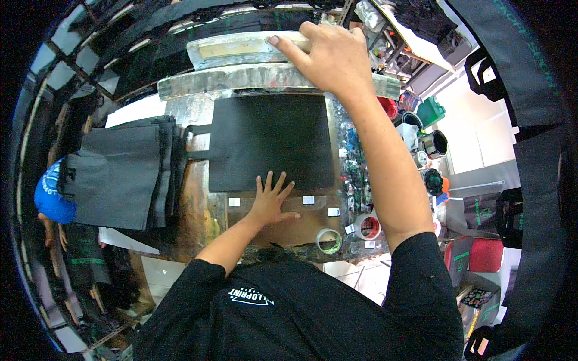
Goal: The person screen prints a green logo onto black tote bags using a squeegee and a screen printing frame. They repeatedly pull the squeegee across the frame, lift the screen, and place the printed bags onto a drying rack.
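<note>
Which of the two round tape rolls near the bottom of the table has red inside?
The right-hand roll, farther from the left hand. Its inside is red, while the left-hand roll looks greenish inside.

Glare whitens the pale, smooth flat surface [478,135] near three o'clock; the dark, grainy fisheye rim bends straight edges.

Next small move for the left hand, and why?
Probably smooth the near edge of the black rectangular fabric bag with the left hand: its spread fingers reach over that edge, while the right hand grips the long, pale, stained bar beyond the far edge.
</note>
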Available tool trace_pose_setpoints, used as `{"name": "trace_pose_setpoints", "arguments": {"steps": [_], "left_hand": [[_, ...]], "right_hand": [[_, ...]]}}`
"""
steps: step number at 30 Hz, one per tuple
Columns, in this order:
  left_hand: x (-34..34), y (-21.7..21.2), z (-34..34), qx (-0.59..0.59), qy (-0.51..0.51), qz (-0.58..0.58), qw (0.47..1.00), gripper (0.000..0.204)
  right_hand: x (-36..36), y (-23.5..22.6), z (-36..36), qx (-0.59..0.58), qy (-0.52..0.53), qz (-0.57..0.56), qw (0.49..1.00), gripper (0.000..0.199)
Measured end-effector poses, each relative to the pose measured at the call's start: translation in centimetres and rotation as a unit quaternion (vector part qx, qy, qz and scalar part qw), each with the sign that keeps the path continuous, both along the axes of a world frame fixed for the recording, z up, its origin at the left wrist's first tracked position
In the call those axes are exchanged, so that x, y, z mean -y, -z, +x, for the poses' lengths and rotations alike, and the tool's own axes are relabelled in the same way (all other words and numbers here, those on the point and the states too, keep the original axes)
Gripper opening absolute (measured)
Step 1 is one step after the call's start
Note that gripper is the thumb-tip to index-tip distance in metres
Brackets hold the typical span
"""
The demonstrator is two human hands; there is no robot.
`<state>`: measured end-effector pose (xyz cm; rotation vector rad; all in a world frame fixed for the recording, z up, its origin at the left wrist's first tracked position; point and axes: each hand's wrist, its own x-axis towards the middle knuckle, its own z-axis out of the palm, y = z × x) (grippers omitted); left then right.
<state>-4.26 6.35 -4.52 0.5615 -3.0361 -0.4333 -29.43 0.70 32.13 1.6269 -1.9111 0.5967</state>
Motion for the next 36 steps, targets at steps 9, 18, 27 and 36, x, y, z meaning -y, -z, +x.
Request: {"name": "trace_pose_setpoints", "arguments": {"steps": [9,18,27,36], "left_hand": [[-1.7,0.5,-0.4,-0.019,0.007,0.005,1.0,0.121],[-3.7,0.8,-0.2,-0.03,0.005,0.016,0.999,0.121],[-3.9,-2.3,0.0,0.083,0.031,0.025,0.996,0.117],[6.3,-14.1,4.6,-0.353,-0.185,0.521,0.755,0.083]], "right_hand": [[-0.4,0.6,0.5,0.007,-0.005,-0.009,1.0,0.071],[-0.5,0.5,0.8,0.019,0.003,0.001,1.0,0.071],[-1.3,0.1,1.4,0.016,0.011,0.022,1.0,0.067],[-3.8,2.6,3.8,0.007,0.01,0.003,1.0,0.057]]}}
